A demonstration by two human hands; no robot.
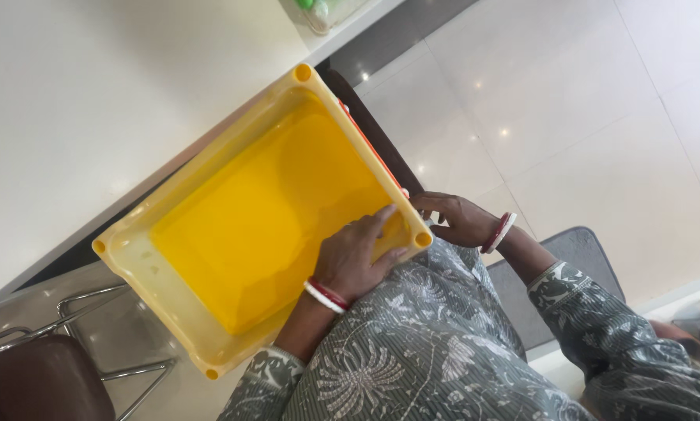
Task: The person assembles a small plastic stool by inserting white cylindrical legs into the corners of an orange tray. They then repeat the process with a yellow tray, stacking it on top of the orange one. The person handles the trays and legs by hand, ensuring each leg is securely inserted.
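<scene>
- Your left hand [355,257] lies inside the yellow plastic tray [233,234], palm down near its corner, fingers pressed together and flat on the tray's floor.
- Your right hand [453,218] grips the tray's outer rim at that same corner, fingers curled over the edge.
- The tray rests tilted on your lap, its far edge against the white counter [93,93].
- A brown chair [42,382] stands beside you.
- A grey mat [576,257] lies on the floor.

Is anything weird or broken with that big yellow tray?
Nothing looks broken or spilled. The yellow tray is tilted, propped against the white table edge. The left hand presses inside it near a corner, and the right hand grips its rim.
</scene>
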